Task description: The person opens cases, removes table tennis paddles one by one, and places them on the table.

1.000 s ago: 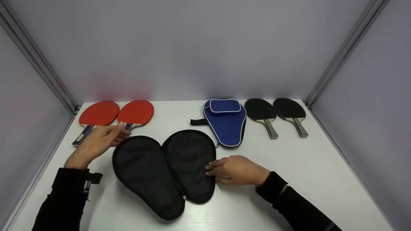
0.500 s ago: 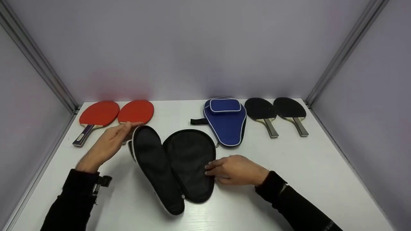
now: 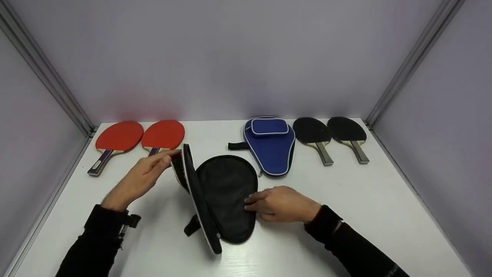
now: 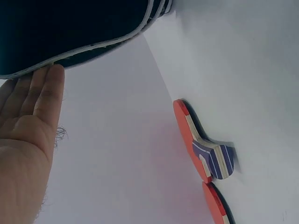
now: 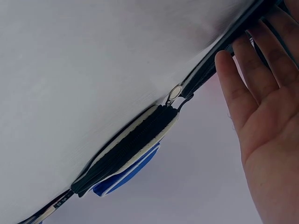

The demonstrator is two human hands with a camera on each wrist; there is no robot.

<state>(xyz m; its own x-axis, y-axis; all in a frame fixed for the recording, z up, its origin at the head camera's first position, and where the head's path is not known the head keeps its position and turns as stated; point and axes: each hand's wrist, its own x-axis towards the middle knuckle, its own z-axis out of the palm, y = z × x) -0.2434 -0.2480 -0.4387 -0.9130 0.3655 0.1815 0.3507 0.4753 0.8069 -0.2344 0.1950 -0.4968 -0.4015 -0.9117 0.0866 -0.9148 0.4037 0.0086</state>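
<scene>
A black paddle case [image 3: 230, 184] lies unfolded on the white table, its right half flat with the dark lining up. Its left half [image 3: 196, 198] is raised nearly upright on edge, pale piping along the rim. My left hand [image 3: 142, 181] is at the outer side of this raised half. In the left wrist view its straight fingers [image 4: 49, 93] touch the piped edge. My right hand [image 3: 284, 204] rests its fingers on the right edge of the flat half. The right wrist view has those fingers extended against the case's zip edge [image 5: 210, 65]; the thumb is mostly hidden.
Two red table tennis paddles [image 3: 120, 135] lie at the back left. A closed blue paddle case [image 3: 271, 152] with white piping and a black strap [image 3: 238, 146] lies behind the black one. Two black paddles [image 3: 311, 130] lie at the back right. Walls [image 3: 238, 57] enclose the table.
The left half of the black case has swung up from lying open to nearly upright. My left hand has moved right with it. The right hand has stayed almost still.
</scene>
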